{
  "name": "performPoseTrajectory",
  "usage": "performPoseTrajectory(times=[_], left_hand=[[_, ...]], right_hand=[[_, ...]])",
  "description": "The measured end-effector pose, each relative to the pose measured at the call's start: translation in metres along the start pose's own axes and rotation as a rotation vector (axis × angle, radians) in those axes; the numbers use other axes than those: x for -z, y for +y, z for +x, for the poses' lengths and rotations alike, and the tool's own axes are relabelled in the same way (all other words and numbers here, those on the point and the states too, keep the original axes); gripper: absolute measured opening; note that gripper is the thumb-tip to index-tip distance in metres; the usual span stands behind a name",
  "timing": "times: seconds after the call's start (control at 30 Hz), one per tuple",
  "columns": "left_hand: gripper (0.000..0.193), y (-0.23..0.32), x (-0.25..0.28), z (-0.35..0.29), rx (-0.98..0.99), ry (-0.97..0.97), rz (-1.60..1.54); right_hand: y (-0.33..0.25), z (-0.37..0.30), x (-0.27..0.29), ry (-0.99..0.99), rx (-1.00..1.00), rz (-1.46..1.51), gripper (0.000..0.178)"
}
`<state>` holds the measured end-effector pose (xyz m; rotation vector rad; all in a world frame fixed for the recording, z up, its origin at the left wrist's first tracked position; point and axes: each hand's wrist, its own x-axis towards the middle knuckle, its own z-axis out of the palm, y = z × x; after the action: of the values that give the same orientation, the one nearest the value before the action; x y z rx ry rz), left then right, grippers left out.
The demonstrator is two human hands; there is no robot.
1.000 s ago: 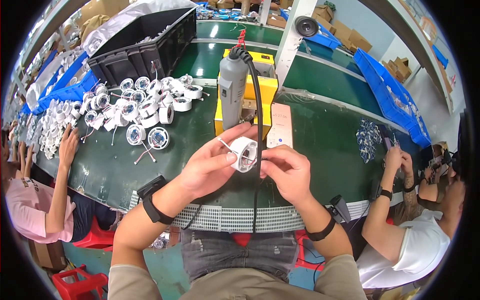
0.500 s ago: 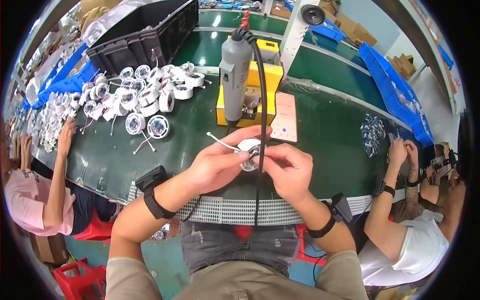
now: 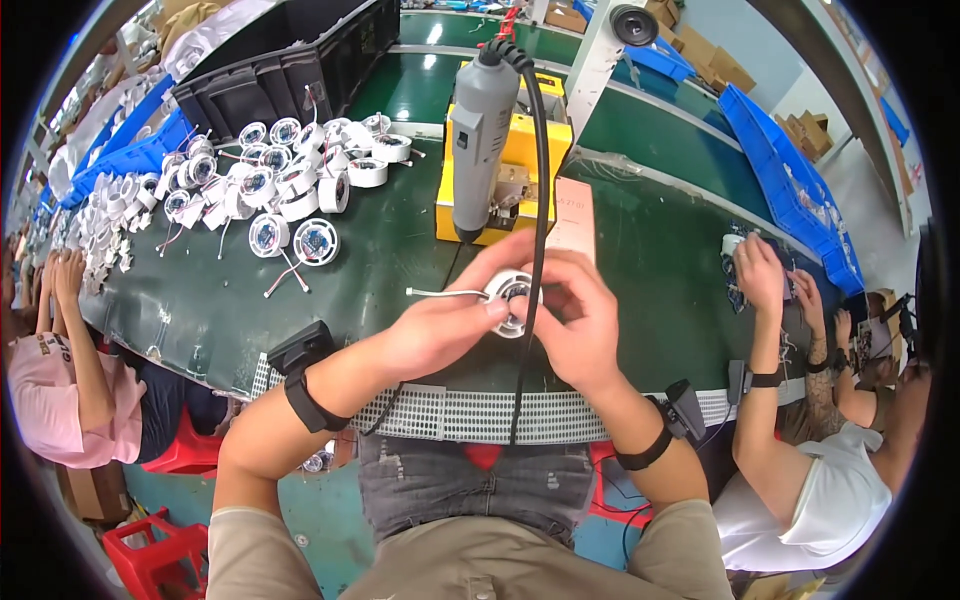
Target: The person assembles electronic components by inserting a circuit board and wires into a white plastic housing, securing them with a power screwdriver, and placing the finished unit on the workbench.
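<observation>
Between my two hands is a white round housing with a circuit board inside, its open face turned up. A white lead with a small plug sticks out of it to the left. My left hand holds the housing's left side, thumb at the rim and fingers behind. My right hand is closed at the right side, its thumb and fingertips at the housing's inner face. A black cord hangs in front and partly hides the right fingertips. I cannot make out any small part in them.
A grey electric screwdriver hangs before a yellow box, with a pink flat panel beside it. Many similar white housings lie to the left near a black crate. Co-workers' hands work on the right.
The housing has tilted so its board faces up more. My right fingers have moved up around its far edge. The left co-worker's hand has drawn back from the pile.
</observation>
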<state>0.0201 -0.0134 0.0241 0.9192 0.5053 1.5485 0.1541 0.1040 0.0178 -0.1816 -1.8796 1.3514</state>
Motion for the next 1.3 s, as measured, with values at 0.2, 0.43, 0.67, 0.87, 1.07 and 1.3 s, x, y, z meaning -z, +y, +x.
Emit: performPoseTrajectory(times=[0.2,0.43,0.67,0.87,1.07,1.3], left_hand=[[0.052,0.004,0.005,0.0,0.209,0.226,0.34],[0.039,-0.001,0.016,0.006,0.304,0.383,0.507],[0.036,-0.005,0.035,0.003,0.279,0.503,0.498],[0.036,-0.006,0.031,0.004,0.301,0.516,0.525],[0.033,-0.003,0.032,0.004,0.374,0.523,0.597],[0.033,-0.001,0.031,0.006,0.402,0.532,0.587]], right_hand=[[0.01,0.003,0.01,-0.029,-0.032,-0.012,0.025],[-0.003,0.037,-0.003,0.151,0.077,-0.344,0.055],[-0.013,0.091,-0.052,-0.075,0.032,-0.275,0.065],[-0.013,0.122,-0.048,0.34,0.325,0.187,0.046],[-0.003,0.126,-0.054,0.334,0.243,0.133,0.039],[-0.001,0.127,-0.054,0.335,0.238,0.119,0.034]])
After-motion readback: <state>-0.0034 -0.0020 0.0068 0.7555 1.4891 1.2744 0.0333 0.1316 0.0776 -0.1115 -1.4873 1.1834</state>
